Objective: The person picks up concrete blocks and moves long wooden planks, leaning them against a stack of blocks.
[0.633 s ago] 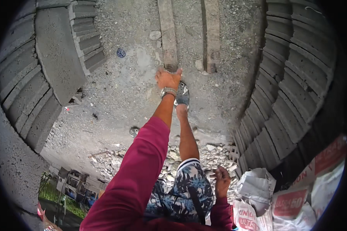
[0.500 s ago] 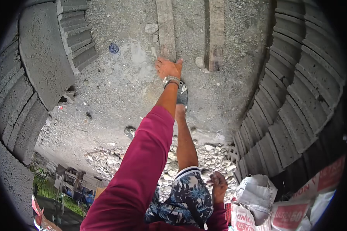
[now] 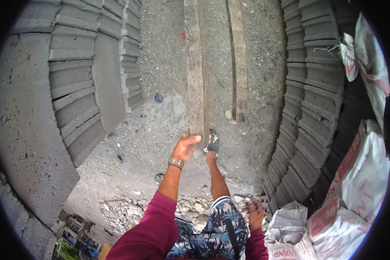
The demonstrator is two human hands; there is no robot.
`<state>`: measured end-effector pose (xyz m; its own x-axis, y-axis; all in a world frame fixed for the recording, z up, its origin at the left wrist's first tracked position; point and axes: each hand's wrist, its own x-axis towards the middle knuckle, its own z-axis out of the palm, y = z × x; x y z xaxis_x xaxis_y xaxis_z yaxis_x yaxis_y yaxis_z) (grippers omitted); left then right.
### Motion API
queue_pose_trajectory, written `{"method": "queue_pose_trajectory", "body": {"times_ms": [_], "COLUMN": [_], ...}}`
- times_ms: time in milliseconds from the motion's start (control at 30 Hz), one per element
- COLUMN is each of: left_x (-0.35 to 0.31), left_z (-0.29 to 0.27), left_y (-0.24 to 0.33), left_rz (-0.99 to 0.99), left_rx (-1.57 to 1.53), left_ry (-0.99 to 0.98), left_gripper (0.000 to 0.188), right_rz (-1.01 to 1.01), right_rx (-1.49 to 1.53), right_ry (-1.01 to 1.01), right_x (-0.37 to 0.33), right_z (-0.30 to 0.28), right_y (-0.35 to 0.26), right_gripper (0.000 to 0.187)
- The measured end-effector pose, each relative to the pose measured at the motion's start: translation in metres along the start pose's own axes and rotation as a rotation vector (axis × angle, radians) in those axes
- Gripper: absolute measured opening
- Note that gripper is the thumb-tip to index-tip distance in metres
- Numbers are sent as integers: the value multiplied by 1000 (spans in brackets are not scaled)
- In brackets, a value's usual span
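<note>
My left hand (image 3: 186,147), with a metal-banded watch at the wrist, grips the near end of a long wooden plank (image 3: 196,82). The thumb lies across its top face and the fingers go round its left edge, partly hidden. That plank stretches away toward the top of the view, its near end lifted off the ground. Low on the right, my right hand (image 3: 255,214) hangs beside my shorts with its fingers loosely bent and apart; nothing shows in it.
A second plank (image 3: 238,65) lies on the gravel ground to the right. Stacked grey concrete blocks rise on the left (image 3: 76,78) and right (image 3: 310,112). Cement bags (image 3: 351,190) and rubble (image 3: 195,206) are near me. My sandalled foot (image 3: 213,145) stands beside the lifted plank.
My left hand has closed on the left plank's near end and raised it, drawing back toward me. My right hand still hangs low at my side.
</note>
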<state>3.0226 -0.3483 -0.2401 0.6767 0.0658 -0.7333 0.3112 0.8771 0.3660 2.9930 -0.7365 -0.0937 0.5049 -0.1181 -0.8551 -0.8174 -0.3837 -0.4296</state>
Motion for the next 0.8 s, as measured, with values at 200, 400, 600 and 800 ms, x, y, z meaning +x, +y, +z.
{"method": "queue_pose_trajectory", "body": {"times_ms": [200,400,600,800], "left_x": [-140,-322,-524,-738], "left_z": [46,61,20,-10], "left_y": [38,81,13,-65], "left_rz": [202,285,326,18], "left_rx": [-703,223,554,730], "left_ry": [-140,245,490,676], "left_gripper": [61,49,56,65], "right_rz": [-258,-342,-338,-246], "right_rx": [-2,-89,-86,-147], "right_ry": [-95,-150,-306,-583], "right_x": [-10,-32,-73,-121], "right_z": [-2,-5,71,200], "right_y": [15,-11,-72,-165], "right_gripper": [33,32,35,69]}}
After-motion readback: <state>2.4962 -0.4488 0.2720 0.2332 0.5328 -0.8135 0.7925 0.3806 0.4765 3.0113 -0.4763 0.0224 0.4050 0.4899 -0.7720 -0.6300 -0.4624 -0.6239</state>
